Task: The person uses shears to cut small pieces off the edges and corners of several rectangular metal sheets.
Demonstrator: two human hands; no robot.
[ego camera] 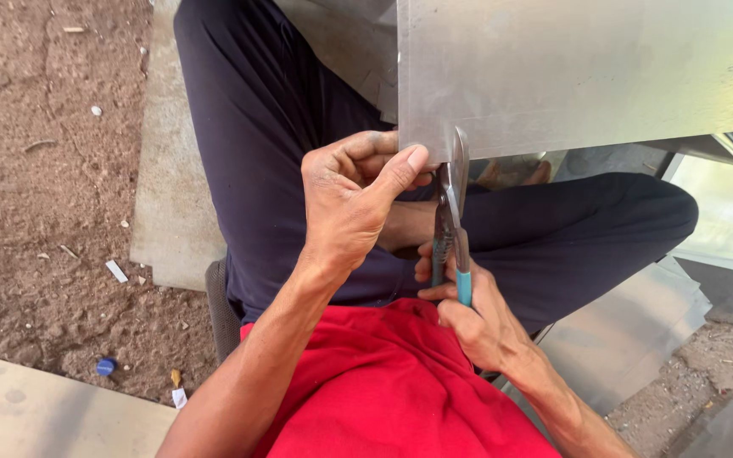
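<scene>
A large grey metal sheet (579, 68) lies across my lap at the upper right. My left hand (349, 199) pinches the sheet's near left corner between thumb and fingers. My right hand (468, 314) grips the teal-handled tin snips (451, 220), whose blades bite into the sheet's near edge just right of my left thumb. I sit cross-legged in dark trousers (256, 127) and a red shirt (383, 382).
Bare brown dirt (44, 170) with small litter and a blue bottle cap (106, 366) is on the left. A flat board (171, 170) lies under my left leg. More metal sheets (629, 331) are stacked at the right, a pale board (53, 416) at the bottom left.
</scene>
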